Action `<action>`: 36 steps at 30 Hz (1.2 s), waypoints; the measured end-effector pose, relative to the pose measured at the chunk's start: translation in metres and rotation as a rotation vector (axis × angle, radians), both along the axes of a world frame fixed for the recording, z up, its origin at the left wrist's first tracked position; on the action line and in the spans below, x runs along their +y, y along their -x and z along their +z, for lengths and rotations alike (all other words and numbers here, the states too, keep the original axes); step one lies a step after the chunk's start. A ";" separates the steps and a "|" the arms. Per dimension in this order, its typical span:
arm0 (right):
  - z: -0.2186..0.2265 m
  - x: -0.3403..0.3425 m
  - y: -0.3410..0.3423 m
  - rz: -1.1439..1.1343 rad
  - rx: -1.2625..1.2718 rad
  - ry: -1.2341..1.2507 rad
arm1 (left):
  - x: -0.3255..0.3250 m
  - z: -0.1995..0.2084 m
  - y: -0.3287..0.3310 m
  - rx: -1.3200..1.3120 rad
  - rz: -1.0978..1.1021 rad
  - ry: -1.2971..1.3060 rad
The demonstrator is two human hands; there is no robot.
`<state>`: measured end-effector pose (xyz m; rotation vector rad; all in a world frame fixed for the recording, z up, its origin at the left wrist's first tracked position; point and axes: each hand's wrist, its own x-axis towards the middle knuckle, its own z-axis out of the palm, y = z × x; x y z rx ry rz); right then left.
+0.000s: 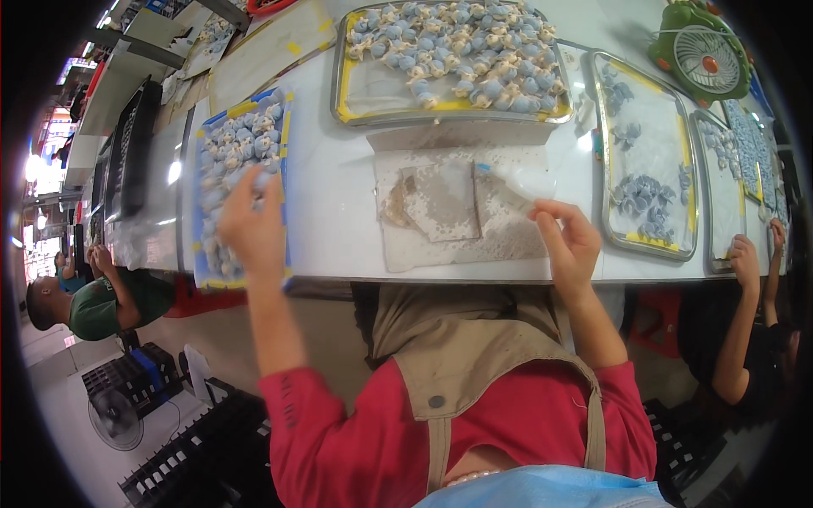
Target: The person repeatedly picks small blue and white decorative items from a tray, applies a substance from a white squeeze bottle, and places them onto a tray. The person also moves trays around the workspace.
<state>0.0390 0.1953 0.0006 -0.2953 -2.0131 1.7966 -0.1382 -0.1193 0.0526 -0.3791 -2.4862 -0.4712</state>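
I cannot tell either grip: left hand (pixel 251 227) over blue tray (pixel 288 124), right hand (pixel 571 247) near blue-tipped translucent bottle (pixel 527 179).

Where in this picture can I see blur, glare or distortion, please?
Head view: the left hand is blurred, probably by motion, while the right hand looks sharper; bright glare spots mark the table; lights at far left are blown out; fisheye distortion makes the co-worker at left appear tipped sideways.
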 end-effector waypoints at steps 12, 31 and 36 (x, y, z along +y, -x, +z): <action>-0.019 0.005 0.019 -0.244 0.189 -0.427 | 0.134 -0.037 0.109 -0.080 -0.628 0.039; -0.015 0.016 0.019 -0.200 -0.096 -0.641 | 0.106 -0.020 -0.021 -1.157 -0.556 -1.477; -0.007 0.012 0.012 -0.055 -0.238 -0.651 | 0.116 -0.039 -0.119 -1.402 -0.541 -1.444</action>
